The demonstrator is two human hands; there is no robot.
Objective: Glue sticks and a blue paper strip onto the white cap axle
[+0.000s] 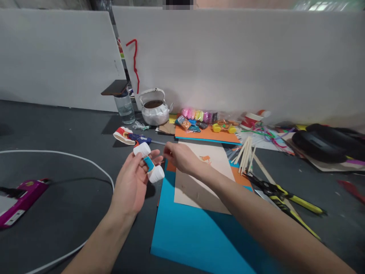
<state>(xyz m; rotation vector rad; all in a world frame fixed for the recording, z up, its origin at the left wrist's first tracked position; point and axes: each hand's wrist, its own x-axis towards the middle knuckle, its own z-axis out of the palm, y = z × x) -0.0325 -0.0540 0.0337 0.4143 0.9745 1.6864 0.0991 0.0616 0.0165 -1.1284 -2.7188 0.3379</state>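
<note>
White paper cups (148, 163), two small ones joined by a blue strip, sit in my left hand (134, 182), fingers curled round them and holding them up above the dark bench (65, 213). My right hand (180, 156) hovers just beside the cups, fingertips pinched together; whether they hold anything I cannot tell. Under my right forearm lies a tan card sheet (199, 179) on a blue foam sheet (196, 232) that runs to the near edge. A glue gun (139, 138) lies just beyond the cups. Toward the far edge, against the white board, stand a kettle (154, 108) and a row of coloured clay packs (198, 115). Wooden sticks (245, 153) and yellow-handled pliers (285, 196) lie to the right; a white cable (85, 161) loops at the left.
</note>
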